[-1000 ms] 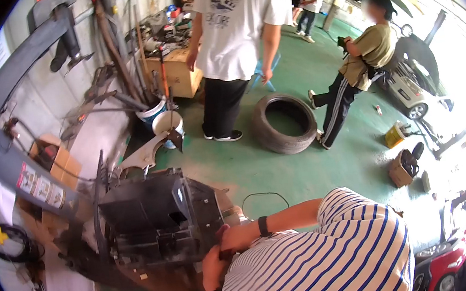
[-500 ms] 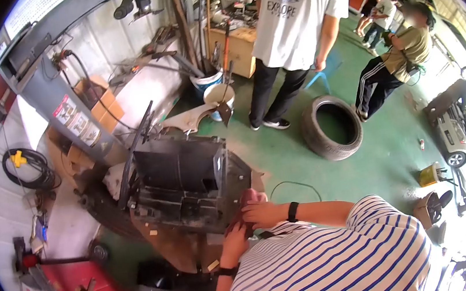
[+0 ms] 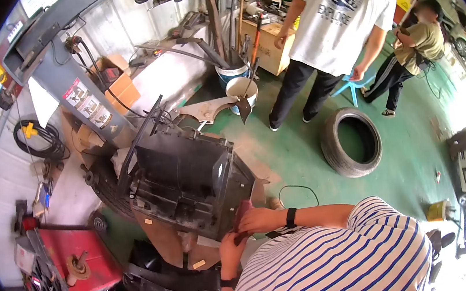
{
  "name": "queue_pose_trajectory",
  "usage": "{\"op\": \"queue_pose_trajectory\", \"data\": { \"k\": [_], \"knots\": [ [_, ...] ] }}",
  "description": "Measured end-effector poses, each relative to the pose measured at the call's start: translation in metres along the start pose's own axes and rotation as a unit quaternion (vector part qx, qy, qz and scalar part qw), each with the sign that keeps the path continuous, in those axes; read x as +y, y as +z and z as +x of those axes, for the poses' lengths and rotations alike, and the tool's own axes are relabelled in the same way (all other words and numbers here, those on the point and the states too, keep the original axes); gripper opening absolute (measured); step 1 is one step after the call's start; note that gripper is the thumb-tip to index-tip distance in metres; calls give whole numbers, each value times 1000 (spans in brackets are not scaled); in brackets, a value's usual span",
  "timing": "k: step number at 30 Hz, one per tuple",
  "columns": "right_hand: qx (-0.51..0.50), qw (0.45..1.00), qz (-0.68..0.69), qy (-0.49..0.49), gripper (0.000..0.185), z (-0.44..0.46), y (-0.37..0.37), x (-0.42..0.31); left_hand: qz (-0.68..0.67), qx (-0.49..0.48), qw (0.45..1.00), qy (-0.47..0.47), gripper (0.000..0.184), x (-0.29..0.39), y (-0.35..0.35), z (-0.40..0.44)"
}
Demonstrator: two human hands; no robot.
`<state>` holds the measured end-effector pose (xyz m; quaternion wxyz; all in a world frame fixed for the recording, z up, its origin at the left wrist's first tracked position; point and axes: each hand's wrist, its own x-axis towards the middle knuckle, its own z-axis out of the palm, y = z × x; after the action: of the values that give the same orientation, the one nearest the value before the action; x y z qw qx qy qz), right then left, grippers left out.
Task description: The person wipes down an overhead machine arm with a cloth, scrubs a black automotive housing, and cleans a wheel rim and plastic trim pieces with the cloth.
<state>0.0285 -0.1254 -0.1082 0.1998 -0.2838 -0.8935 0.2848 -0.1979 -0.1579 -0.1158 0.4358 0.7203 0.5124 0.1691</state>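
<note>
Both of my hands meet at the near right corner of a large black plastic car part (image 3: 180,163), a boxy frame around a dark panel. A dark reddish cloth (image 3: 243,209) shows between them at that edge. My right hand (image 3: 261,221), with a black band at the wrist, is closed on the cloth, its fingertips partly hidden. Just left and below, my left hand (image 3: 232,249) has its fingers closed at the cloth's lower end, close to the part's edge. The part rests on a brown support (image 3: 166,241), which looks like cardboard.
A loose tire (image 3: 335,144) lies on the green floor, with one person (image 3: 339,16) standing behind it and another (image 3: 421,44) farther right. Buckets (image 3: 243,92) hold long tools. A grey machine column (image 3: 85,99) rises at left, above a red surface (image 3: 91,250).
The view has shifted, so the room sits farther right. My hands stay at the part's corner, with less of the cloth showing. The nearest person has turned slightly and both arms now show.
</note>
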Motion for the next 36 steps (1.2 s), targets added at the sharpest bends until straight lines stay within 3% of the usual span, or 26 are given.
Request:
{"op": "queue_pose_trajectory", "data": {
  "k": [3,5,8,9,12,16,18,19,20,22,23,27,32,36],
  "knots": [
    [-14,998,-35,-44,41,-18,-24,19,3,66,997,-42,29,18,11,-2],
    [-16,996,-33,-78,43,-25,-34,35,30,83,985,-152,23,37,15,-1],
    [-24,993,-14,-115,43,-21,-25,51,148,128,966,-171,17,67,25,6],
    [-30,992,-1,-121,42,-16,-20,54,220,190,951,-107,19,68,34,6],
    [-48,993,-56,-91,30,2,-16,49,240,234,935,-116,21,80,47,7],
    [-72,990,-72,-100,19,15,-9,59,159,196,940,-228,25,65,52,10],
    [-1,989,-81,-124,13,12,-7,58,128,176,945,-245,37,66,50,14],
    [-11,990,-82,-117,14,11,-12,55,106,153,944,-271,42,67,45,18],
    [-25,989,-80,-120,16,14,-15,52,25,163,961,-223,49,66,41,17],
    [-20,990,-101,-97,17,16,-10,48,71,176,966,-178,53,38,53,14],
    [-24,989,-112,-91,18,19,-9,47,111,144,962,-204,53,55,43,14],
    [-83,989,-98,-72,21,24,-14,46,57,172,968,-173,35,41,46,15],
    [-90,990,-89,-60,22,27,-17,46,101,137,976,-138,31,43,38,16],
    [-119,986,-38,-111,27,29,-17,41,95,126,979,-133,31,33,30,4]
  ]
}}
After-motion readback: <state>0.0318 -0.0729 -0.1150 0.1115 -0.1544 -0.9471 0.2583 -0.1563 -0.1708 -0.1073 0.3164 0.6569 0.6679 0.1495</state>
